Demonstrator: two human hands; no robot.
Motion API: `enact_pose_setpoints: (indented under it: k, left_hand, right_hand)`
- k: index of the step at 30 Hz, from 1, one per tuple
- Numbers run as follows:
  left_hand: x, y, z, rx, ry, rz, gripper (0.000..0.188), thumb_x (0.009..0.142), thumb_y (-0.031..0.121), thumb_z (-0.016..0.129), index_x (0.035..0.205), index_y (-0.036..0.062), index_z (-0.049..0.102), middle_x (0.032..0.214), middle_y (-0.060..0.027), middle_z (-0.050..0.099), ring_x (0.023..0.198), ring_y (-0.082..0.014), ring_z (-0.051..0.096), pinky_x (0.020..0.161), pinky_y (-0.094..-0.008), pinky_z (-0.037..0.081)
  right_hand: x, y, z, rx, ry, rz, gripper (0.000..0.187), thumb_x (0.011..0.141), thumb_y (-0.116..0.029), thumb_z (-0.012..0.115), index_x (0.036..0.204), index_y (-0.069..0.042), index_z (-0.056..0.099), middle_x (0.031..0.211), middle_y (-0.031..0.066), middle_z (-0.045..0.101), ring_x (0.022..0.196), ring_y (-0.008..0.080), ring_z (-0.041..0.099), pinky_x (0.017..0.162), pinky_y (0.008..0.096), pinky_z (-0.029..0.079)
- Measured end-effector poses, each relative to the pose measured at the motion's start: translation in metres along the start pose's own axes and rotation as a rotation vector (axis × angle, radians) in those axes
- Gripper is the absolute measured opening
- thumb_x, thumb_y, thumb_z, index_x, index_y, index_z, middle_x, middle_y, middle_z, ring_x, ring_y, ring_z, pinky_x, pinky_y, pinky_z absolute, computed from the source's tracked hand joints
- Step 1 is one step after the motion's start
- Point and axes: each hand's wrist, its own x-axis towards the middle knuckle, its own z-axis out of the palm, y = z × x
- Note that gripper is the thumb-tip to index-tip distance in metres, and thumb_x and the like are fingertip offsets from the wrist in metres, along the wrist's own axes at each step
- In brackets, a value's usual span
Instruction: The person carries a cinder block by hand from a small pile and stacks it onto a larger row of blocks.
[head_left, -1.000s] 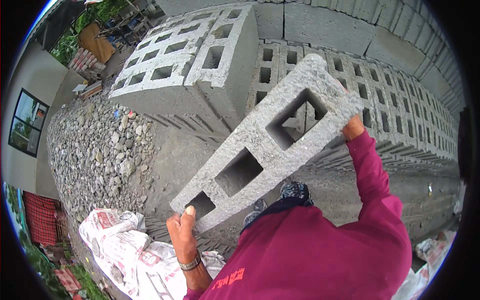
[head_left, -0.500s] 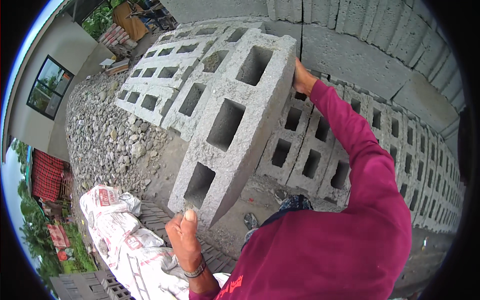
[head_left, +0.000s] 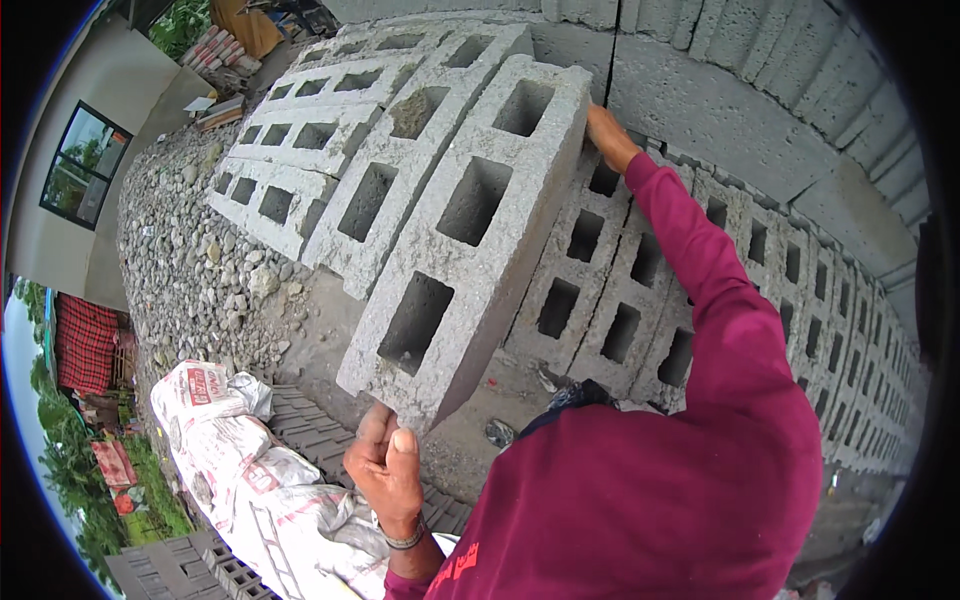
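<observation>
A grey hollow concrete block with three rectangular holes facing up lies tilted at the middle, its long side running from far right to near left. My right hand grips its far end, fingers partly hidden behind the block. At the near end, my left hand has its fingers curled up against the lower edge, thumb raised; the fingertips are partly hidden beneath. Just left of the held block, a similar concrete block stands at the end of a row, with a narrow gap between them.
More stacked blocks run along the right below a concrete wall. White sacks lie at the near left. Gravel spreads on the left before a building with a window.
The block's near end has shifted slightly away from me, and the block now sits closer alongside its neighbour. My left hand has risen to touch the near end; my right hand keeps its grip.
</observation>
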Motion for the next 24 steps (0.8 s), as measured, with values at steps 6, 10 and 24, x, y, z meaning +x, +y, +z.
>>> enact_pose_setpoints:
  k: [6, 10, 24]
  left_hand:
    - [-0.018, -0.069, -0.004, 0.009, 0.189, 0.24, 0.091, 0.08, 0.056, 0.061, 0.139, -0.0071, 0.03, 0.136, -0.0218, 0.043, 0.122, -0.0307, 0.047, 0.096, -0.0406, 0.041]
    - [-0.007, -0.115, 0.018, 0.034, 0.14, 0.375, 0.119, 0.066, 0.07, 0.066, 0.144, -0.0053, 0.016, 0.15, -0.0221, 0.016, 0.137, -0.0335, 0.023, 0.109, -0.0435, 0.023]
    - [-0.018, -0.289, 0.078, 0.172, 0.286, 0.399, 0.112, 0.072, 0.075, 0.05, 0.141, -0.0039, 0.012, 0.14, -0.0269, 0.021, 0.129, -0.0388, 0.024, 0.105, -0.0489, 0.021]
  right_hand:
    - [-0.069, -0.141, -0.038, -0.213, 0.165, -0.374, 0.054, 0.09, -0.049, 0.048, 0.086, 0.001, 0.068, 0.09, 0.0087, 0.061, 0.083, 0.0191, 0.055, 0.073, 0.0321, 0.043]
    - [-0.135, -0.224, -0.007, -0.765, 0.017, -0.885, 0.072, 0.079, -0.062, 0.051, 0.086, 0.009, 0.066, 0.07, 0.0185, 0.06, 0.081, 0.0317, 0.057, 0.087, 0.0443, 0.038]
    - [-0.108, -0.215, 0.03, -0.807, -0.442, -0.832, 0.06, 0.064, -0.053, 0.068, 0.053, 0.003, 0.048, 0.043, 0.0161, 0.034, 0.043, 0.0306, 0.037, 0.049, 0.0442, 0.033]
